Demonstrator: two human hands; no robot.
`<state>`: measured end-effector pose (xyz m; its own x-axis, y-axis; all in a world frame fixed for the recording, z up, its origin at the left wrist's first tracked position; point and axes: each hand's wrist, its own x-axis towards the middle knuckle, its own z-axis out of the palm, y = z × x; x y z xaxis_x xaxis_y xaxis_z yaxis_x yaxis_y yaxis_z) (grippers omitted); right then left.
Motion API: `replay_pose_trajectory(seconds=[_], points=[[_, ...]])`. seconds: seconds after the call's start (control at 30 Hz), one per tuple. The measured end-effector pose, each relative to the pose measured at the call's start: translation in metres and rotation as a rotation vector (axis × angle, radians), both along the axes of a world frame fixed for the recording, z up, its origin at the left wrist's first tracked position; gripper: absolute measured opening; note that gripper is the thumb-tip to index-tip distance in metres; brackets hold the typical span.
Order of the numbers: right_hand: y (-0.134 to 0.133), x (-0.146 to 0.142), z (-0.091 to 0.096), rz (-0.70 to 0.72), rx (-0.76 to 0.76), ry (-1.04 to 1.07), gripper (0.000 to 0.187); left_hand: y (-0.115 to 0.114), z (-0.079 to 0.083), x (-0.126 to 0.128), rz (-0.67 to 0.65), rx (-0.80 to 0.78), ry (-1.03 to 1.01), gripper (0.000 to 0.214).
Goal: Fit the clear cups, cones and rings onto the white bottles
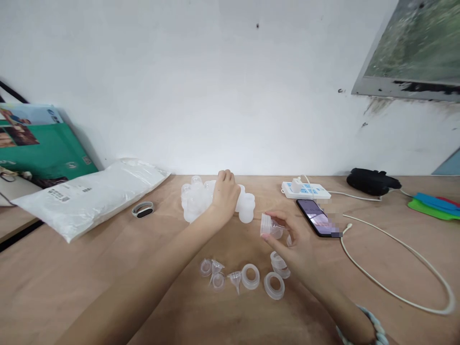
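Observation:
My left hand (225, 194) reaches far over the wooden table (108, 268) and rests with curled fingers on a heap of translucent plastic cup parts (196, 199); what its fingers hold is hidden. My right hand (294, 242) is closed round a clear funnel-shaped plastic part (269, 227), held just above the table. In front of the hands lie several small clear funnel pieces (215, 274) and clear rings (250, 276), (274, 285).
A phone (318, 218) with a lit screen lies right of my right hand, its white cable (395, 268) looping across the table. Behind it sit a power strip (305, 190) and a black object (372, 181). A white plastic bag (89, 196), a wristband (143, 209) and boxes (39, 143) are at left.

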<state>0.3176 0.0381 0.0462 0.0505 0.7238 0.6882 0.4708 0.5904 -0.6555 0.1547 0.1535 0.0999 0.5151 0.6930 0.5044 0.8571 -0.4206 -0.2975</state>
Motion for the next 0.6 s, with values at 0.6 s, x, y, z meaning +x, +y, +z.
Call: replay_pose_trajectory(seconds=[0.6], points=[[0.0,0.003,0.004,0.032,-0.047,0.108,0.03,-0.079,0.081,-0.035,-0.239,-0.514,-0.366,0.013]])
